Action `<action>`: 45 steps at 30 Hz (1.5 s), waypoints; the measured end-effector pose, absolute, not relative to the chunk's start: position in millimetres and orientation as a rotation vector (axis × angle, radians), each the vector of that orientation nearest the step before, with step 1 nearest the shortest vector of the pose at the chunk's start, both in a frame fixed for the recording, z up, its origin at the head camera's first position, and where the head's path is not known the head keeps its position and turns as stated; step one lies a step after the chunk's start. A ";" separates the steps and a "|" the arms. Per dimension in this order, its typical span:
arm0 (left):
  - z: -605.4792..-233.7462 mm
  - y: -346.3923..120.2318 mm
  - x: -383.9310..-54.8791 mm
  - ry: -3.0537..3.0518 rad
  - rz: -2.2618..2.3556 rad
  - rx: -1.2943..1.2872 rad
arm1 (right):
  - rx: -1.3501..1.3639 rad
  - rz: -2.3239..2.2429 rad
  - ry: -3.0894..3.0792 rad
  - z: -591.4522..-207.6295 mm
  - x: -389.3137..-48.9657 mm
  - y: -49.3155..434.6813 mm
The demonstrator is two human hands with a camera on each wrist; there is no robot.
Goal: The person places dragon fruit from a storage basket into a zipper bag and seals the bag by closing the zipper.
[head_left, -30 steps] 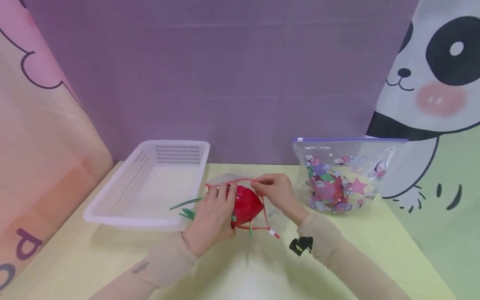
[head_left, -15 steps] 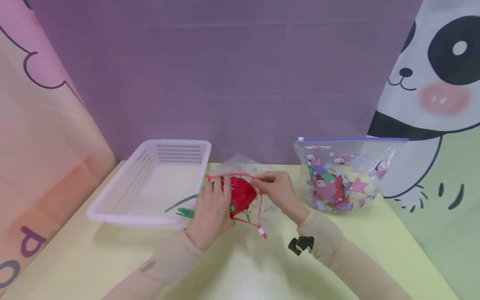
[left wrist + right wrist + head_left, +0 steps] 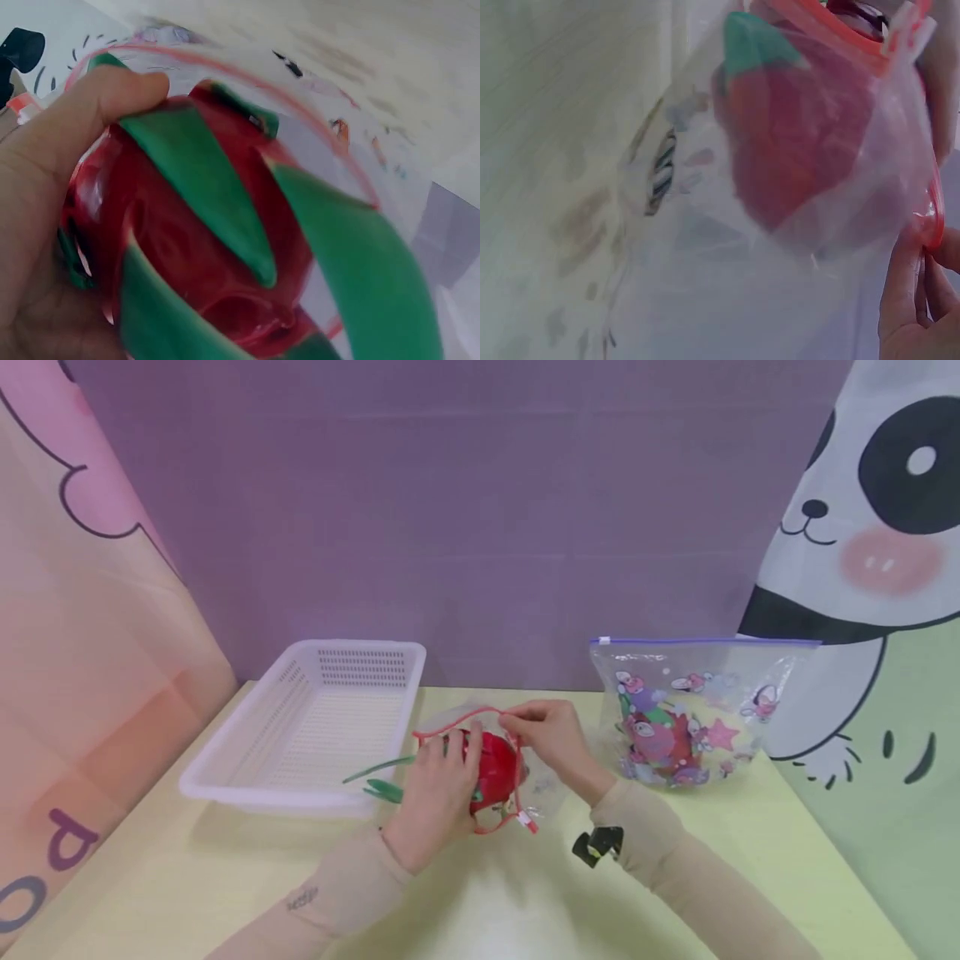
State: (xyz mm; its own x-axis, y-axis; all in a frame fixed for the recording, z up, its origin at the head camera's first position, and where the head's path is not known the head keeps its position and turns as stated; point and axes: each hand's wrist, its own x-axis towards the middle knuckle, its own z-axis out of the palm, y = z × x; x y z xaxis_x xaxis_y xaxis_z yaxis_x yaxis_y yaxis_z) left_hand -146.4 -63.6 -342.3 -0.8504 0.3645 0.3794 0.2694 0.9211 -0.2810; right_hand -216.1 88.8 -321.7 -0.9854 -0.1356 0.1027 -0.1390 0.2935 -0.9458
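A red dragon fruit with green leaf-like scales, glossy like a model, lies in my left hand. In the left wrist view, the thumb presses along the fruit's side, with the palm behind it. My right hand pinches the red zip edge of a clear plastic bag between thumb and fingers. The bag's mouth is spread around the fruit's far end, and a white slider hangs at its near corner. Through the bag's wall the red fruit shows in the right wrist view; long green scales stick out leftward.
To the left stands a white perforated plastic basket, close to the left hand. A clear zip bag with a purple top and printed figures stands at the right, with red and green things inside. A purple cloth hangs behind the table.
The dragon fruit and left hand dipped left half a second ago, then moved back right. The fruit's tip now sits inside the red-edged mouth, whose slider corner has shifted left over the second.
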 end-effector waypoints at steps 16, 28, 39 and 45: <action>-353.9 -58.6 -150.7 -2.555 0.385 -0.746 | 0.320 1.827 -2.487 -311.5 -211.9 85.9; -350.3 -92.2 -133.4 -2.437 -0.289 -0.963 | 0.349 1.882 -2.431 -301.4 -211.0 92.8; -328.9 -133.9 -143.0 -2.362 -0.488 -1.043 | 0.343 1.818 -2.527 -297.2 -213.7 105.4; -316.2 -136.3 -167.4 -2.424 -0.333 -1.253 | 0.362 1.802 -2.545 -296.7 -216.2 110.0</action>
State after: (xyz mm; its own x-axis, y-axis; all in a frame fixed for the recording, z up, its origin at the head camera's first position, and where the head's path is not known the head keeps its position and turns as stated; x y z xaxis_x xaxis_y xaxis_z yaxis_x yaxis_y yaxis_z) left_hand -167.4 -136.3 -316.2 -0.5243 0.7268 0.4436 0.8195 0.5722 0.0310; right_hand -216.2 110.0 -296.7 -0.9734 -0.1852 0.1347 -0.1886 0.3145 -0.9303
